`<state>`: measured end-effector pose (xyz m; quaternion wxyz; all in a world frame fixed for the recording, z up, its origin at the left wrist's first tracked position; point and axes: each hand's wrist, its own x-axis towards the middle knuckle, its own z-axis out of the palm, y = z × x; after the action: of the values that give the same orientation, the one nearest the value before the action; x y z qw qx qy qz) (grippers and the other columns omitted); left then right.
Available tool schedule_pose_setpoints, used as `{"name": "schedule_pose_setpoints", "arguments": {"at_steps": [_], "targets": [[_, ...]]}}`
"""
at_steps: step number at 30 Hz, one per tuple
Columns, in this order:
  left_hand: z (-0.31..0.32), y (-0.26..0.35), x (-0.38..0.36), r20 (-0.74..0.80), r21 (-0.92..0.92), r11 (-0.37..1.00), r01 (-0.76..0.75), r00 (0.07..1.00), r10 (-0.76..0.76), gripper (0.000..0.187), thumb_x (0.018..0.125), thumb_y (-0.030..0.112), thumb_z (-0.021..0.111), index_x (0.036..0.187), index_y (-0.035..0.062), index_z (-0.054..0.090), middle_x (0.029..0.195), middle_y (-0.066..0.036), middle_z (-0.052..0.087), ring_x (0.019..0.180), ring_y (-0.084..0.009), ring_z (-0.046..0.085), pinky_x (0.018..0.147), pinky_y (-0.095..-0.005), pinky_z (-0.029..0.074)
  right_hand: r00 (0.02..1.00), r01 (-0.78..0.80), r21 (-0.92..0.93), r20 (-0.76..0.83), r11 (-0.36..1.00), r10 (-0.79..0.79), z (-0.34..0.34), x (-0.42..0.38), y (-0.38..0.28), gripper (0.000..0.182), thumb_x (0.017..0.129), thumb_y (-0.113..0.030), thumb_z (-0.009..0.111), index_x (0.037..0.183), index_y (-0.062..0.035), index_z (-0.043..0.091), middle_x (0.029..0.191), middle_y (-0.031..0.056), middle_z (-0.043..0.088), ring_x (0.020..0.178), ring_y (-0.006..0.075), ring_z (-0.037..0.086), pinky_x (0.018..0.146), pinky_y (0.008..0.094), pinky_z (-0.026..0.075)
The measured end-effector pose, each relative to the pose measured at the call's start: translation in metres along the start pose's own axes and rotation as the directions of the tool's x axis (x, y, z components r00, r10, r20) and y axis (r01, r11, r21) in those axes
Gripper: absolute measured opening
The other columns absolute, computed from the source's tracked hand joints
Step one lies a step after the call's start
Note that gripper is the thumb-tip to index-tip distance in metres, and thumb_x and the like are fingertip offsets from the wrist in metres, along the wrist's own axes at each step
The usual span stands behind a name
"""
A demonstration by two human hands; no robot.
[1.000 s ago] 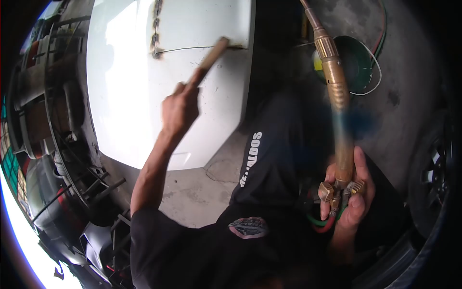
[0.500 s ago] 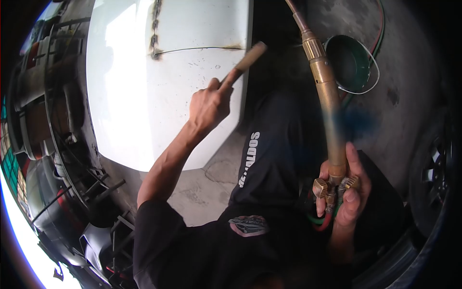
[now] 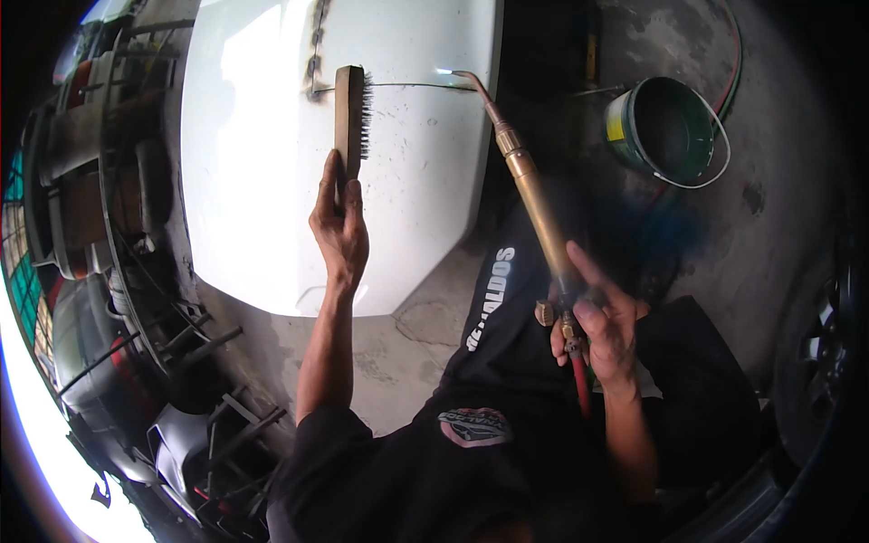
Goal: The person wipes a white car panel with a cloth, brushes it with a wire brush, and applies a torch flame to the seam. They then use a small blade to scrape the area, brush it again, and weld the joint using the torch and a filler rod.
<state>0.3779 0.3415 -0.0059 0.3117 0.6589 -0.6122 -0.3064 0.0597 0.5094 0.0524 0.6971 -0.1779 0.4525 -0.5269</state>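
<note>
My left hand (image 3: 341,231) is closed round the handle of a wire brush (image 3: 348,122) with a wooden back and dark bristles facing right. The brush is over a white car panel (image 3: 272,199), near a scorched corner where two seams meet. My right hand (image 3: 602,326) grips a brass gas torch (image 3: 534,195) near its valve knobs. A small bluish-white flame (image 3: 444,71) burns at the torch's bent tip, by the right end of the horizontal seam. A red hose (image 3: 581,376) runs down from the torch.
A green bucket (image 3: 670,136) with a wire handle stands on the concrete floor at the right. Hoses (image 3: 735,54) run behind it. A wheel (image 3: 819,339) is at the far right. Car parts on a metal rack (image 3: 109,204) line the left side.
The brush has swung left and upright over the panel, its bristles now showing. The torch has moved left, bringing its tip and flame into view above the panel's right edge.
</note>
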Motion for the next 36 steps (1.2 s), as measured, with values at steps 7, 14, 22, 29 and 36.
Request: {"name": "schedule_pose_setpoints", "arguments": {"at_steps": [7, 14, 22, 29, 36], "targets": [[0.006, -0.012, -0.024, 0.022, -0.042, 0.995, 0.091, 0.996, -0.090, 0.056, 0.106, 0.029, 0.061, 0.155, 0.0047, 0.049, 0.127, -0.018, 0.070, 0.087, -0.0132, 0.058, 0.082, -0.0327, 0.052, 0.998, -0.051, -0.048, 0.019, 0.998, 0.052, 0.001, 0.013, 0.007, 0.056, 0.102, -0.017, 0.060, 0.154, -0.0033, 0.048, 0.098, 0.0094, 0.065, 0.058, 0.0128, 0.066, 0.047, 0.0263, 0.054], [0.014, -0.016, -0.030, 0.021, -0.102, 0.994, 0.041, 0.999, -0.039, 0.058, 0.105, 0.029, 0.064, 0.154, 0.0007, 0.049, 0.120, -0.013, 0.069, 0.074, -0.0073, 0.048, 0.062, -0.0237, 0.042, 0.996, -0.085, -0.068, 0.013, 0.994, 0.086, 0.007, 0.019, -0.003, 0.056, 0.101, -0.015, 0.059, 0.154, -0.0037, 0.048, 0.097, 0.0088, 0.065, 0.058, 0.0134, 0.065, 0.048, 0.0266, 0.054], [0.018, -0.014, -0.029, 0.044, -0.087, 0.995, 0.049, 0.998, -0.045, 0.060, 0.105, 0.034, 0.063, 0.154, 0.0027, 0.049, 0.123, -0.014, 0.070, 0.071, -0.0071, 0.047, 0.060, -0.0250, 0.042, 0.997, -0.076, -0.072, 0.009, 0.994, 0.077, 0.006, 0.018, -0.002, 0.056, 0.101, -0.015, 0.058, 0.154, -0.0036, 0.048, 0.098, 0.0088, 0.064, 0.057, 0.0135, 0.065, 0.048, 0.0265, 0.054], [0.020, -0.019, -0.028, 0.053, -0.054, 0.997, 0.048, 0.998, -0.045, 0.060, 0.105, 0.034, 0.064, 0.154, 0.0032, 0.051, 0.119, -0.013, 0.071, 0.070, -0.0067, 0.047, 0.060, -0.0253, 0.042, 0.996, -0.080, -0.069, 0.022, 0.994, 0.082, 0.007, 0.018, 0.000, 0.055, 0.101, -0.015, 0.059, 0.154, -0.0038, 0.048, 0.098, 0.0086, 0.065, 0.058, 0.0130, 0.065, 0.047, 0.0259, 0.054], [0.023, -0.020, -0.024, 0.051, -0.042, 0.999, 0.014, 0.999, -0.012, 0.060, 0.105, 0.034, 0.064, 0.154, 0.0034, 0.051, 0.122, -0.012, 0.070, 0.076, -0.0083, 0.051, 0.066, -0.0269, 0.047, 0.997, -0.082, -0.065, -0.009, 0.995, 0.081, 0.007, 0.018, -0.001, 0.057, 0.100, -0.016, 0.059, 0.154, -0.0029, 0.048, 0.098, 0.0086, 0.066, 0.058, 0.0132, 0.066, 0.048, 0.0261, 0.055]]}}
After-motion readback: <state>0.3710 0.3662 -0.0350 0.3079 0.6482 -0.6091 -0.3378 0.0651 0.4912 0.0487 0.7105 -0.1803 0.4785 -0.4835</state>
